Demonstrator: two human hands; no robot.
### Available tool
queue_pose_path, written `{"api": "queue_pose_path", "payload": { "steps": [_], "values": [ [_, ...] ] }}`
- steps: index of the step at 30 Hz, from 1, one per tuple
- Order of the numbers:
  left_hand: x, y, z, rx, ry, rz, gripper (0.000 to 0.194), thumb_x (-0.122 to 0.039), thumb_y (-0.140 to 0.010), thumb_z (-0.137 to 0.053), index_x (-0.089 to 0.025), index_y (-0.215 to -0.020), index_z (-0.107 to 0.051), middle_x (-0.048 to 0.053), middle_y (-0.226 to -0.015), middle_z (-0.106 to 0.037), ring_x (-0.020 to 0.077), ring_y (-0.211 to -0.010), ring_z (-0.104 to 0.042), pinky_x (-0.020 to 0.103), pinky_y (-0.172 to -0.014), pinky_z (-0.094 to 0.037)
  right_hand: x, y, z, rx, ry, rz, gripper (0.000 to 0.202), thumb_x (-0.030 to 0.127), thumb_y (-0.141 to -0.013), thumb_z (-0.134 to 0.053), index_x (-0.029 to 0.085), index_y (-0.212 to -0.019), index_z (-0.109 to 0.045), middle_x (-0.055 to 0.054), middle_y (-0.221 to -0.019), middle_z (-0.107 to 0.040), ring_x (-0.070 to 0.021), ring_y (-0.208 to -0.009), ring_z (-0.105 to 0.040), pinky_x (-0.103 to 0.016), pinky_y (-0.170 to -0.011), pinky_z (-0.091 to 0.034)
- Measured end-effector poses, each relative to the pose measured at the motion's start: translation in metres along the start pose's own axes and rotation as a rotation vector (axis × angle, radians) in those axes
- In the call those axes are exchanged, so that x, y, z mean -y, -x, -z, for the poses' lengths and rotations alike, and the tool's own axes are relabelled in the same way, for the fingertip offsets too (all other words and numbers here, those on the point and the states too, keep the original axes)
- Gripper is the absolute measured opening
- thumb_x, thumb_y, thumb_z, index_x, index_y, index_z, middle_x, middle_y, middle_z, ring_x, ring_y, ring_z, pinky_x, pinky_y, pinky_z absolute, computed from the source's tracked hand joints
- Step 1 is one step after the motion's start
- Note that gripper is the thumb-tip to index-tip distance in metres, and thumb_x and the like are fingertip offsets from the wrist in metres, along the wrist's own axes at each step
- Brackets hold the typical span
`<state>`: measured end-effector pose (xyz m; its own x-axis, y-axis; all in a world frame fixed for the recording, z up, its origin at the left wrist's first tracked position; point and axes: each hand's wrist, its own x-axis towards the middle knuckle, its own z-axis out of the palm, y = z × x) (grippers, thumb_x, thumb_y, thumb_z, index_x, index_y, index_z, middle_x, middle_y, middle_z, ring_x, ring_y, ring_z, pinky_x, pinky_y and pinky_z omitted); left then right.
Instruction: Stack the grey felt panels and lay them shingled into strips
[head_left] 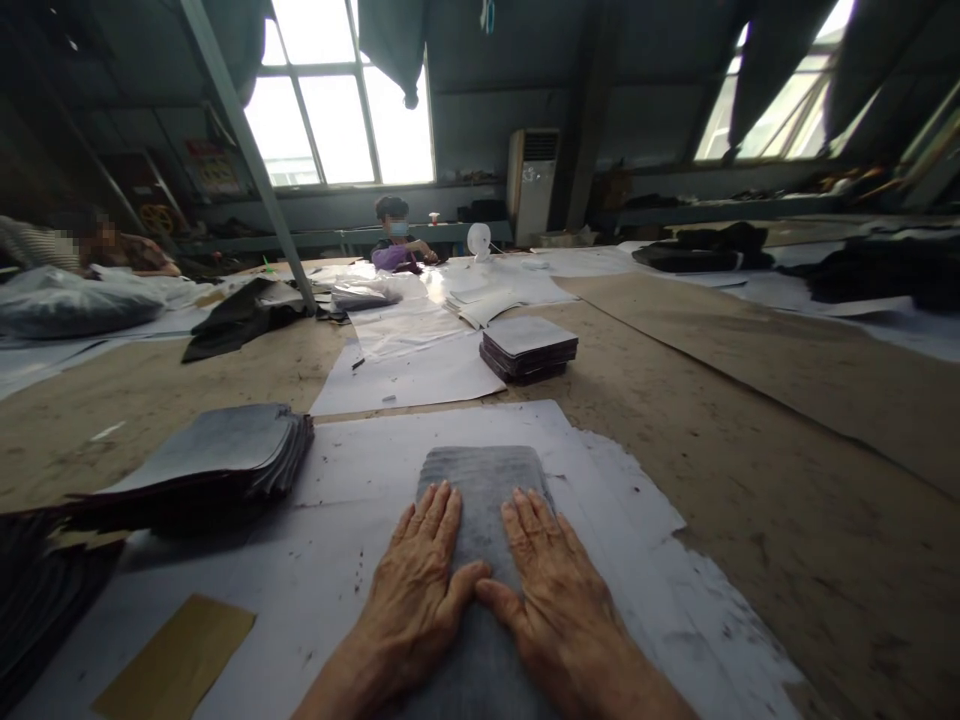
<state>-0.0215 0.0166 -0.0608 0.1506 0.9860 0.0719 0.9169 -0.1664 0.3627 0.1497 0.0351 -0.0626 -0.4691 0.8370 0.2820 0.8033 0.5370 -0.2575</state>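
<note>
The broad brown bench [697, 410] fills most of the view and carries the work. On its near part lies a large sheet of white paper [337, 560], ragged along its right edge and scattered with dark specks. The grey cloth [480, 470] rests on this paper, directly in front of the person, its long side running away from the viewer; fine ridges across its far end suggest several staggered layers, although their number cannot be told. To its left stands a dark-edged stack [210, 440] of similar pieces, fanned unevenly at its right side; beyond the paper, a neater stack [529, 337] sits on the bench. A brown card [180, 655] lies flat at the lower left. The left hand [420, 580] and right hand [559, 590] lie palm down on the grey cloth, one along each side. Their fingers are extended and lightly spaced, pinching nothing; the thumbs angle inward until their tips nearly meet. The step in hand appears to be pressing or smoothing the cloth flat. A next move seems to call for even pressure, and for lifting both palms without dragging the layers askew.
</note>
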Motion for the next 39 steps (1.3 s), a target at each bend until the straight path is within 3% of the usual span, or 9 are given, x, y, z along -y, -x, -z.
{"api": "queue_pose_path", "payload": {
  "steps": [4, 12, 18, 21, 25, 28, 31, 34, 39],
  "values": [
    [0.003, -0.002, -0.001, 0.046, -0.057, 0.001, 0.064, -0.052, -0.085, -0.027, -0.016, -0.138, -0.017, 0.005, -0.145, -0.011, 0.0198, -0.134, -0.008, 0.040, -0.109, -0.011, 0.007, -0.002, 0.002, 0.159, -0.092, -0.138, 0.067, 0.048, -0.079, -0.045, 0.006, -0.131, -0.037, -0.015, -0.141, -0.024, -0.0306, -0.130, -0.018, -0.049, -0.106, -0.019],
    [0.001, -0.002, 0.001, 0.034, -0.079, 0.006, 0.067, -0.057, -0.084, -0.025, -0.017, -0.137, -0.018, 0.006, -0.145, -0.013, 0.0213, -0.134, -0.009, 0.041, -0.109, -0.013, -0.019, -0.041, 0.029, -0.103, -0.379, -0.720, 0.058, 0.032, -0.068, -0.060, 0.004, -0.117, -0.048, -0.019, -0.115, -0.054, -0.0266, -0.104, -0.054, -0.033, -0.089, -0.041],
    [0.003, -0.002, 0.000, 0.013, -0.090, -0.025, 0.068, -0.058, -0.084, -0.023, -0.016, -0.137, -0.019, 0.008, -0.145, -0.015, 0.0219, -0.134, -0.011, 0.042, -0.108, -0.015, -0.030, -0.057, 0.032, 0.011, -0.538, -0.796, 0.052, 0.043, -0.055, -0.069, 0.008, -0.092, -0.061, -0.012, -0.080, -0.065, -0.0275, -0.080, -0.061, -0.032, -0.067, -0.046],
    [0.004, -0.001, -0.002, -0.028, -0.077, -0.031, 0.068, -0.058, -0.084, -0.023, -0.016, -0.137, -0.021, 0.008, -0.145, -0.017, 0.0218, -0.134, -0.012, 0.042, -0.108, -0.015, -0.033, -0.065, 0.036, 0.082, -0.703, -0.746, 0.037, 0.043, -0.052, -0.071, 0.012, -0.070, -0.064, -0.006, -0.062, -0.064, -0.0214, -0.064, -0.061, -0.027, -0.054, -0.044],
    [0.004, 0.002, -0.004, -0.034, 0.001, -0.049, 0.067, -0.057, -0.084, -0.027, -0.017, -0.137, -0.022, 0.008, -0.145, -0.016, 0.0228, -0.133, -0.012, 0.043, -0.109, -0.013, -0.028, -0.074, 0.034, 0.093, -0.896, -0.636, 0.029, 0.033, -0.049, -0.073, 0.014, -0.068, -0.066, -0.001, -0.056, -0.062, -0.0165, -0.057, -0.059, -0.023, -0.050, -0.043],
    [0.008, 0.002, -0.005, -0.076, 0.169, -0.034, 0.067, -0.053, -0.082, -0.038, -0.019, -0.138, -0.021, 0.008, -0.146, -0.012, 0.0243, -0.134, -0.011, 0.045, -0.109, -0.012, -0.023, -0.070, 0.026, 0.063, -1.031, -0.557, 0.026, 0.027, -0.050, -0.071, 0.016, -0.073, -0.067, 0.002, -0.057, -0.063, -0.0164, -0.057, -0.058, -0.023, -0.051, -0.043],
    [0.016, -0.004, -0.002, -0.297, 0.571, 0.089, 0.073, -0.048, -0.078, -0.049, -0.021, -0.138, -0.017, 0.008, -0.147, -0.013, 0.0246, -0.133, -0.013, 0.044, -0.109, -0.015, -0.025, -0.061, 0.021, 0.026, -1.178, -0.488, 0.026, 0.027, -0.051, -0.069, 0.016, -0.074, -0.067, 0.001, -0.064, -0.065, -0.0181, -0.062, -0.059, -0.027, -0.057, -0.046],
    [0.021, -0.013, 0.004, -0.495, 1.103, 0.197, 0.075, -0.044, -0.072, -0.057, -0.020, -0.134, -0.023, 0.013, -0.138, -0.033, 0.0265, -0.124, -0.035, 0.041, -0.100, -0.034, -0.030, -0.055, 0.021, 0.000, -1.288, -0.433, 0.025, 0.024, -0.047, -0.072, 0.017, -0.070, -0.065, 0.001, -0.071, -0.066, -0.0181, -0.071, -0.060, -0.029, -0.068, -0.047],
    [0.017, -0.021, 0.008, -0.345, 1.466, 0.282, 0.039, -0.031, -0.068, -0.064, -0.014, -0.102, -0.055, 0.006, -0.089, -0.065, 0.0187, -0.075, -0.061, 0.030, -0.067, -0.049, -0.028, -0.057, 0.022, 0.092, -1.350, -0.469, 0.026, 0.025, -0.055, -0.068, 0.015, -0.079, -0.064, -0.001, -0.068, -0.065, -0.0175, -0.061, -0.059, -0.029, -0.058, -0.047]
  ]
}}
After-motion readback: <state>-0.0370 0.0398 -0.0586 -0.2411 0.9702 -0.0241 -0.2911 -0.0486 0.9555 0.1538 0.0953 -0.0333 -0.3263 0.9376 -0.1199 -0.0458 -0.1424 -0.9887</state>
